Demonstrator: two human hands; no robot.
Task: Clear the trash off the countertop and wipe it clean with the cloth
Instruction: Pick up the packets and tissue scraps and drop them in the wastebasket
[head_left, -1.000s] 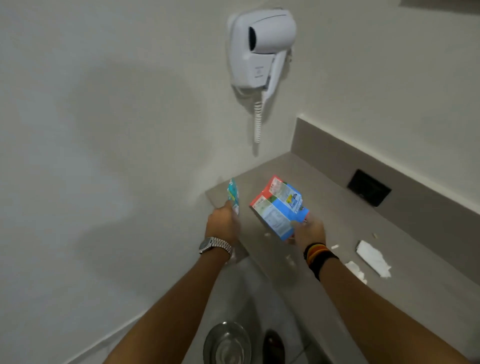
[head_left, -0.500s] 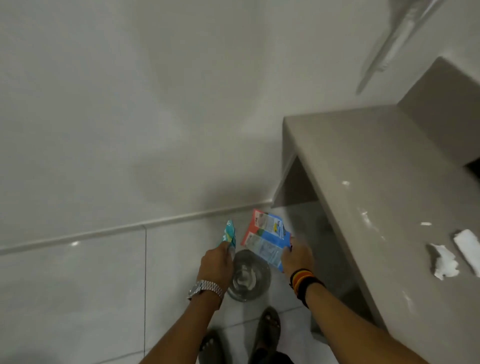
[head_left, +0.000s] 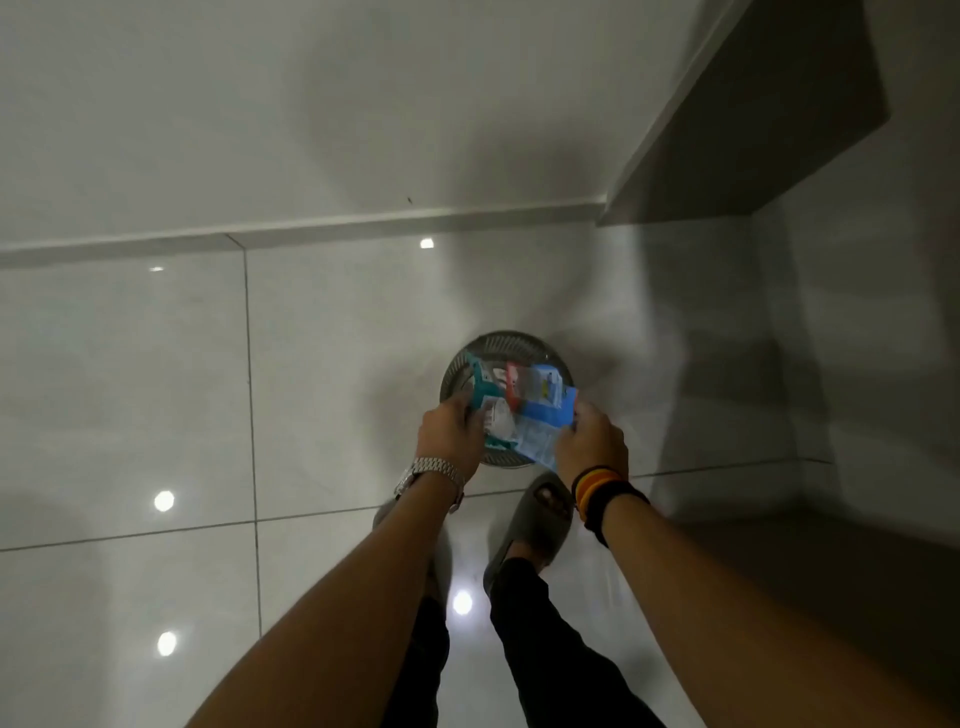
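The fingers of the right hand (head_left: 589, 441) are curled and pinched on the near right edge of a blue and red carton (head_left: 540, 415), thumb side hidden under it. The fingers of the left hand (head_left: 451, 435) are closed on a teal and white wrapper (head_left: 491, 415), though the fingertips are hidden behind the packaging, so how tightly they press cannot be told. Both pieces of trash sit directly over the mouth of a round metal bin (head_left: 498, 349), whose ribbed rim shows just beyond the fingers. The carton lies flattened, its long axis running from the right hand away and slightly left across the bin's opening; the wrapper runs roughly parallel, toward the left of the bin's rim. Each hand hovers at the near edge of the bin, the two about equally close to it, so neither needs to reach further. The step in hand looks like dropping this trash: the bin lies straight below the fingers, and opening both grips should let the pieces fall in, provided the carton's far end clears the rim rather than bridging it. A wristwatch (head_left: 431, 474) is on the left wrist and striped bands (head_left: 602, 486) on the right. A sandalled foot (head_left: 537, 525) stands just near of the bin on the glossy tiled floor (head_left: 130, 395). The countertop (head_left: 753, 135) rises to the far right of the bin, well apart; its top is out of view.
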